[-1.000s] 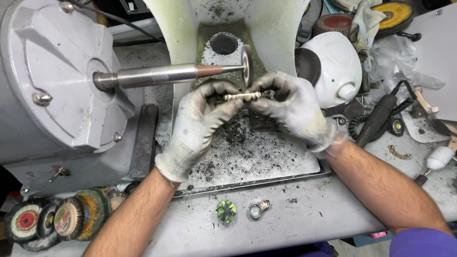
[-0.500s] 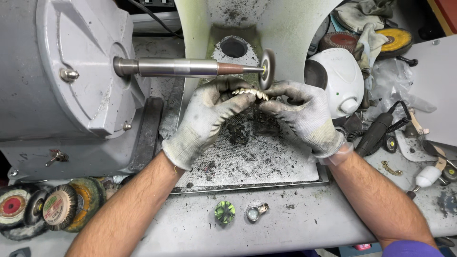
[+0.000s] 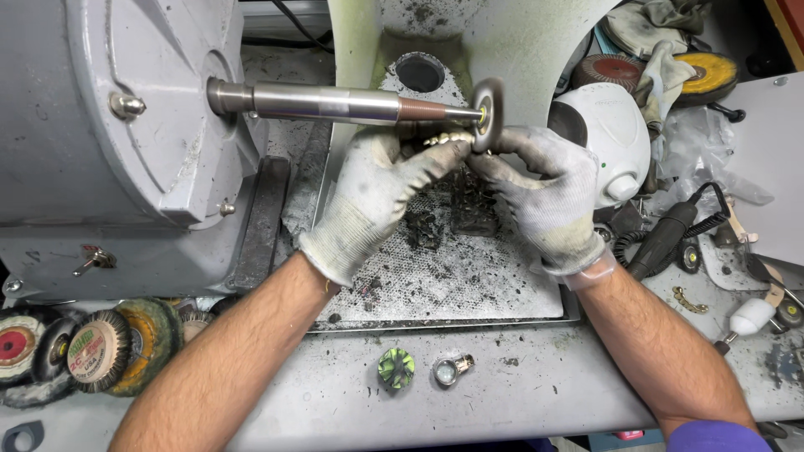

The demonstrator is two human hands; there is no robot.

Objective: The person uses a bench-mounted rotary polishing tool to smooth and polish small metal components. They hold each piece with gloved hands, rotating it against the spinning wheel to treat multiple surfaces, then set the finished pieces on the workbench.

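Observation:
Both my hands wear dirty white knit gloves. My left hand (image 3: 377, 188) and my right hand (image 3: 548, 188) pinch the two ends of a small pale gold-coloured metal piece (image 3: 448, 138). The piece is held up against the small round polishing wheel (image 3: 487, 110) at the tip of a long steel spindle (image 3: 335, 103). The spindle sticks out of a big grey motor housing (image 3: 109, 142) on the left. Below my hands lies a perforated metal tray (image 3: 469, 280) strewn with dark dust.
Several buffing wheels (image 3: 92, 351) are stacked at the lower left. A small green piece (image 3: 395, 367) and a ring (image 3: 448, 371) lie on the bench front. A white dome-shaped unit (image 3: 611, 138), a black handpiece (image 3: 666, 238) and more wheels (image 3: 703, 75) sit at the right.
My hands have lifted the metal piece up from above the tray to the spinning wheel at the spindle's tip. The view has drawn closer and shifted right.

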